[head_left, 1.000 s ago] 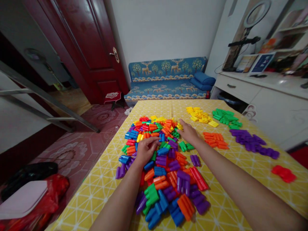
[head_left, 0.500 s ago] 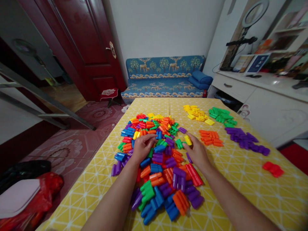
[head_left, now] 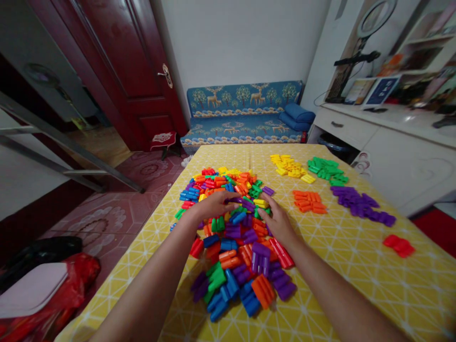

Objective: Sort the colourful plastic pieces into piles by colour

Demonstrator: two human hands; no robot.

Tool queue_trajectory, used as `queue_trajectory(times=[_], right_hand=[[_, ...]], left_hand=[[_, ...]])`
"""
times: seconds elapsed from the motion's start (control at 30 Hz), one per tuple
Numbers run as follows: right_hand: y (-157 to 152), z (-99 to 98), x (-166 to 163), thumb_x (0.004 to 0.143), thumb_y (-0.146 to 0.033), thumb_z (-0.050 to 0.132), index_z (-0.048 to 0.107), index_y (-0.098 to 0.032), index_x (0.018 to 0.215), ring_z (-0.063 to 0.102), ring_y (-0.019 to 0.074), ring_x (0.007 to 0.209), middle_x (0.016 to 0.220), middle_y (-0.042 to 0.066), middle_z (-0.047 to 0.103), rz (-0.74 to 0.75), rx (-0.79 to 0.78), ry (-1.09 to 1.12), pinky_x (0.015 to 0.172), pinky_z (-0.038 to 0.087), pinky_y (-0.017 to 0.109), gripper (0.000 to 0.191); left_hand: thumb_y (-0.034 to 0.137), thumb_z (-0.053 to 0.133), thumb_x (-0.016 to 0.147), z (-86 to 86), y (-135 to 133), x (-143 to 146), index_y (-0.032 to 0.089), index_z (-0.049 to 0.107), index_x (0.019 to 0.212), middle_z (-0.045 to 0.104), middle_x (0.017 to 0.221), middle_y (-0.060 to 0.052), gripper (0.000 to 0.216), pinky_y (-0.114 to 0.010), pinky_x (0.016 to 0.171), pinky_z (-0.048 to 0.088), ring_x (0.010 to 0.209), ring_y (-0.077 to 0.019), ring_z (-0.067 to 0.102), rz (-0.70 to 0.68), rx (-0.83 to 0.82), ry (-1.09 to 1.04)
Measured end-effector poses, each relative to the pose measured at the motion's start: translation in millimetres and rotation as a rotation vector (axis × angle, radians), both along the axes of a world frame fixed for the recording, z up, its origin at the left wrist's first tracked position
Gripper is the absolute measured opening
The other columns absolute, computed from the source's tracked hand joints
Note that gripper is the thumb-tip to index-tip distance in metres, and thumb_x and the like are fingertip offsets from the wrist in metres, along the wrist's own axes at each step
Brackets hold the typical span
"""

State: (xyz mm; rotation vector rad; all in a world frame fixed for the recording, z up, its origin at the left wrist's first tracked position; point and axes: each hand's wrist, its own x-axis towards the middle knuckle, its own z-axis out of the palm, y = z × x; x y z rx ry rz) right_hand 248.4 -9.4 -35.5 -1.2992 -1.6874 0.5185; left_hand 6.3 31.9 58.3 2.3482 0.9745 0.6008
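Observation:
A mixed heap of bullet-shaped plastic toy blocks (head_left: 233, 231) in several colours lies in front of me. My left hand (head_left: 215, 204) is over its upper left part, with thumb and fingers closed around a purple block (head_left: 244, 204) whose left end is partly hidden. At the heap's right edge, my right hand (head_left: 279, 218) has a yellow block (head_left: 261, 203) at its thumb and fingertips. A green block (head_left: 264, 212) sits just below that yellow one, close to the right thumb.
Sorted groups lie to the right on the yellow tablecloth (head_left: 342, 280): yellow blocks (head_left: 289, 166), green blocks (head_left: 326, 168), orange blocks (head_left: 308, 202), purple blocks (head_left: 359, 205) and red blocks (head_left: 399, 245). A blue patterned sofa (head_left: 245, 126) stands beyond the table; a white cabinet (head_left: 409, 156) is at right.
My right hand has moved left with the yellow block, in against the heap. My left hand has shifted slightly and its fingers are now around a purple block.

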Motion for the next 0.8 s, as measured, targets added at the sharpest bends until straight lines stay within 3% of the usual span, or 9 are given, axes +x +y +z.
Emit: queue_trajectory(times=[0.1, 0.2, 0.33, 0.43, 0.5, 0.6, 0.7, 0.8], right_hand=[[2.1, -2.6, 0.5, 0.090, -0.041, 0.050, 0.042, -0.027, 0.141, 0.051, 0.0218, 0.129, 0.138, 0.007, 0.055, 0.018, -0.010, 0.066, 0.109, 0.040, 0.046, 0.053], [2.5, -2.3, 0.5, 0.091, -0.044, 0.050, 0.045, -0.025, 0.139, 0.054, 0.0218, 0.126, 0.137, 0.009, 0.056, 0.014, -0.012, 0.097, 0.107, 0.043, 0.044, 0.053], [1.9, -1.4, -0.5, 0.090, -0.047, 0.051, 0.048, -0.024, 0.137, 0.056, 0.0236, 0.123, 0.135, 0.010, 0.057, 0.004, -0.029, 0.156, 0.106, 0.044, 0.046, 0.052], [2.2, -0.8, -2.2, 0.091, -0.050, 0.049, 0.049, -0.025, 0.136, 0.055, 0.0238, 0.124, 0.136, 0.010, 0.056, 0.011, -0.062, 0.214, 0.107, 0.042, 0.046, 0.052], [1.6, 1.8, -2.7, 0.092, -0.053, 0.047, 0.049, -0.024, 0.135, 0.054, 0.0232, 0.126, 0.137, 0.010, 0.055, 0.015, -0.074, 0.261, 0.107, 0.042, 0.044, 0.052], [-4.5, 10.1, 2.5, 0.093, -0.055, 0.043, 0.049, -0.024, 0.136, 0.051, 0.0233, 0.128, 0.140, 0.010, 0.053, -0.024, -0.063, 0.315, 0.108, 0.042, 0.043, 0.054], [-24.7, 19.2, 18.0, 0.092, -0.058, 0.041, 0.050, -0.024, 0.136, 0.048, 0.0246, 0.131, 0.142, 0.011, 0.051, -0.086, -0.096, 0.281, 0.108, 0.041, 0.044, 0.055], [-62.5, 22.5, 36.4, 0.092, -0.058, 0.042, 0.041, -0.030, 0.143, 0.040, 0.0243, 0.138, 0.149, 0.009, 0.042, -0.034, -0.153, 0.110, 0.112, 0.035, 0.046, 0.058]], left_hand=[[0.032, 0.058, 0.087, 20.5, -12.9, 6.1, 0.022, 0.065, 0.122, 0.071, 0.114, -0.008, 0.037, -0.033, 0.088, 0.054, 0.103, -0.0249, 0.067, 0.062, 0.113, 0.057], [0.041, 0.054, 0.091, 30.2, -60.5, 9.7, 0.024, 0.059, 0.131, 0.062, 0.130, -0.010, 0.044, -0.038, 0.101, 0.047, 0.118, -0.0265, 0.059, 0.075, 0.246, 0.047], [0.059, 0.063, 0.080, 13.4, -144.7, 0.5, 0.033, 0.046, 0.141, 0.047, 0.148, -0.007, 0.069, -0.050, 0.116, 0.028, 0.136, -0.0331, 0.042, -0.083, 0.372, 0.141], [0.057, 0.060, 0.081, -12.1, -181.4, -10.5, 0.038, 0.039, 0.145, 0.040, 0.152, -0.003, 0.070, -0.050, 0.119, 0.021, 0.139, -0.0311, 0.038, -0.247, 0.425, 0.281], [0.056, 0.059, 0.082, -25.9, -186.1, -13.4, 0.039, 0.037, 0.146, 0.034, 0.155, -0.003, 0.069, -0.053, 0.119, 0.017, 0.142, -0.0318, 0.033, -0.244, 0.457, 0.335], [0.047, 0.061, 0.083, -35.2, -172.4, -10.1, 0.041, 0.038, 0.145, 0.028, 0.158, -0.004, 0.066, -0.061, 0.117, 0.012, 0.144, -0.0354, 0.027, -0.128, 0.484, 0.337], [0.042, 0.064, 0.081, -33.2, -149.0, -4.4, 0.036, 0.046, 0.141, 0.028, 0.158, -0.007, 0.063, -0.062, 0.116, 0.011, 0.144, -0.0372, 0.027, 0.025, 0.477, 0.313], [0.045, 0.063, 0.082, -26.7, -125.4, -0.9, 0.034, 0.053, 0.135, 0.032, 0.156, -0.008, 0.055, -0.062, 0.116, 0.010, 0.142, -0.0365, 0.030, 0.128, 0.473, 0.314]])
